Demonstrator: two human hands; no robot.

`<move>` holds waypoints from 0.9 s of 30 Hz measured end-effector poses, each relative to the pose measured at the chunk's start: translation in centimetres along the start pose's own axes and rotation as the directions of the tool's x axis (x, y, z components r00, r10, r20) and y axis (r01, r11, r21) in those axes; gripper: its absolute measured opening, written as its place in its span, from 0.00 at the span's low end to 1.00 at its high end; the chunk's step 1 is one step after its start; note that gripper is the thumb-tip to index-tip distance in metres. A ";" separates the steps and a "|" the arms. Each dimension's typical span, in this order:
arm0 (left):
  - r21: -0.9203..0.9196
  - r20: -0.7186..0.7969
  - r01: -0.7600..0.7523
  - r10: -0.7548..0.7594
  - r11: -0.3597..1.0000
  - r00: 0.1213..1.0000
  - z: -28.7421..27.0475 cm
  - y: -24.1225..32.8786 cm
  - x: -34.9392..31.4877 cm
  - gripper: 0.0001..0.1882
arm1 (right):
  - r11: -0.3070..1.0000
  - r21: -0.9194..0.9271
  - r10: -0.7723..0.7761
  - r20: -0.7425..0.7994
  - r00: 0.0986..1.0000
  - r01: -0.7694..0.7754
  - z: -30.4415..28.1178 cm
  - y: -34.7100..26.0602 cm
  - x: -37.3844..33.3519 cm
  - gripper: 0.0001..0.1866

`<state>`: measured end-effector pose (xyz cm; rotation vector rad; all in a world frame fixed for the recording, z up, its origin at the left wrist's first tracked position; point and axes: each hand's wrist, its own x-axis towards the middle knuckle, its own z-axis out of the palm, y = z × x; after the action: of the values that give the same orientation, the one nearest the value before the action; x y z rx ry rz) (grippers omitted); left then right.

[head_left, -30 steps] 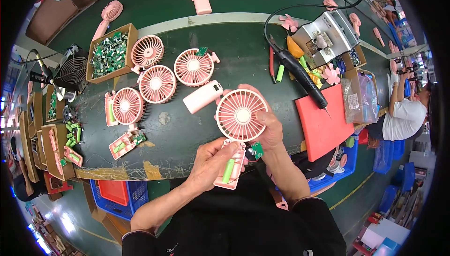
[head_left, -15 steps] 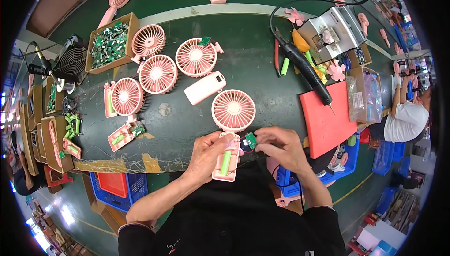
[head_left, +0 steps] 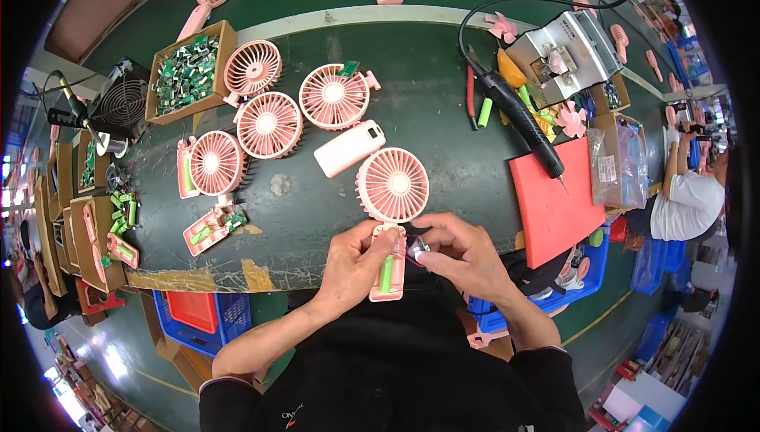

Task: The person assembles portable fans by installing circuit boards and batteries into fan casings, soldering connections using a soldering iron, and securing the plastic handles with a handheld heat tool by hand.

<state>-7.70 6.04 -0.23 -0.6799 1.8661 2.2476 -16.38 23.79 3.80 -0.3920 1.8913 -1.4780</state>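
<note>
My left hand (head_left: 354, 259) grips the open pink handle of a handheld fan (head_left: 392, 187), whose round grille lies on the dark green table (head_left: 443, 100). A green battery cell (head_left: 386, 272) sits in the open handle. My right hand (head_left: 463, 254) pinches a small circuit board (head_left: 416, 248) at the handle's right side, just below the fan head. A pink handle cover (head_left: 349, 148) lies on the table just above and left of the fan head.
Several more pink fans (head_left: 267, 123) lie at the left. A cardboard box of green circuit boards (head_left: 188, 73) stands at back left. A black soldering tool (head_left: 518, 115), red mat (head_left: 552, 198) and grey machine (head_left: 564, 52) sit right. Another person (head_left: 681, 195) works at far right.
The fan has come down toward the table's front edge. My right hand moved from the fan head to the handle's side, and both hands now work close together at the open handle.
</note>
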 end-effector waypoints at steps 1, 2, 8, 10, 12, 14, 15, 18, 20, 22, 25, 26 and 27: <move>-0.001 -0.002 -0.003 0.003 1.000 1.000 0.0 0.0 0.0 0.14 | 1.000 -0.002 -0.009 0.056 0.998 0.009 0.0 -0.4 0.1 0.18; 0.016 0.004 -0.015 0.015 1.000 1.000 -0.1 -0.1 0.0 0.14 | 1.000 -0.003 -0.017 0.114 0.993 0.017 0.0 -0.6 0.3 0.18; 0.084 0.001 -0.072 0.073 0.994 0.997 -0.7 0.5 0.1 0.14 | 0.997 -0.057 -0.041 0.276 0.960 0.059 -1.1 -0.4 1.8 0.18; 0.055 0.035 -0.057 0.055 0.997 0.998 -0.9 0.5 0.1 0.14 | 0.990 -0.099 -0.070 0.302 0.951 0.104 -1.1 -0.7 1.9 0.19; 0.082 0.053 -0.044 0.040 0.996 0.998 -1.2 1.3 -0.1 0.14 | 0.996 0.071 0.020 0.347 0.938 -0.048 -1.0 -1.0 1.8 0.21; 0.109 0.072 -0.033 0.026 0.993 0.997 -1.4 1.9 0.0 0.15 | 0.990 0.119 0.033 0.357 0.934 -0.081 -0.7 -1.3 1.9 0.21; 0.091 0.086 0.014 -0.022 0.996 0.996 -1.4 2.0 0.1 0.14 | 0.980 0.166 0.045 0.364 0.930 -0.112 -0.6 -1.3 1.9 0.22; 0.110 0.119 0.014 -0.027 0.994 0.993 -1.8 1.9 0.1 0.14 | 0.987 -0.092 -0.093 0.330 0.940 0.130 -0.5 -0.9 2.2 0.23; 0.139 0.139 -0.031 0.011 0.990 0.990 -1.9 1.5 0.0 0.15 | 0.956 -0.145 -0.192 0.345 0.919 0.254 -0.1 -1.1 2.3 0.23; 0.087 0.144 0.001 -0.013 0.996 0.989 -1.9 1.3 0.1 0.15 | 0.907 -0.199 -0.281 0.372 0.885 0.372 0.3 -1.4 2.5 0.22; 0.036 0.160 0.150 -0.153 0.988 0.975 -2.1 1.7 0.1 0.15 | 0.868 -0.242 -0.310 0.416 0.855 0.433 0.1 -1.6 2.7 0.22; 0.035 0.156 0.151 -0.154 0.988 0.976 -2.3 1.3 0.2 0.15 | 0.869 -0.240 -0.310 0.419 0.853 0.434 0.1 -1.8 2.8 0.22; -0.013 0.164 0.151 -0.146 0.989 0.976 -2.5 0.6 0.3 0.14 | 0.833 -0.266 -0.339 0.447 0.828 0.485 0.2 -2.0 2.8 0.23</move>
<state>-7.62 3.47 -0.13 -0.5978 1.6572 2.1651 -18.62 21.33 4.68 -1.2592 1.8180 -1.1723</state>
